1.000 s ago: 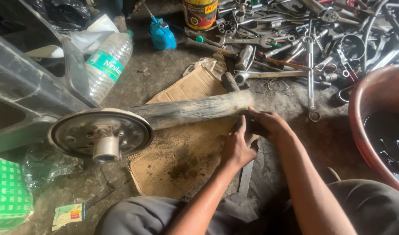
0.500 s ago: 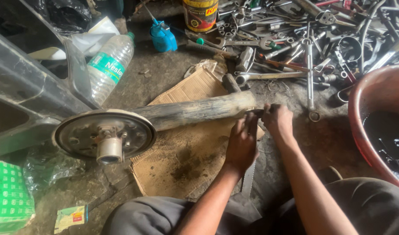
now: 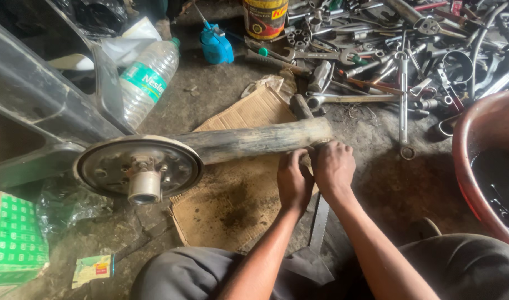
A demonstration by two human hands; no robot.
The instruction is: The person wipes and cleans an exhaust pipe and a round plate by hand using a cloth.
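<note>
Axle tube (image 3: 254, 141), dusty grey, lies across torn cardboard (image 3: 232, 205) on the gritty floor, its round brake plate (image 3: 138, 166) at left. Red basin (image 3: 482, 166) crowds the right edge. Clear bottle (image 3: 146, 80), green band label, lies upper left; green box (image 3: 13, 239) lower left. My left hand (image 3: 293, 180) and right hand (image 3: 333, 166), fingers curled, press the tube's end; what they grip, can't tell.

Dull, grimy metal axle tube (image 3: 254, 141) — matt, dirt-caked; its hub plate (image 3: 139, 165) bare greyish steel. Underneath, rough stained cardboard (image 3: 232, 205) — beside it, a clear glossy plastic bottle (image 3: 149, 80).
</note>
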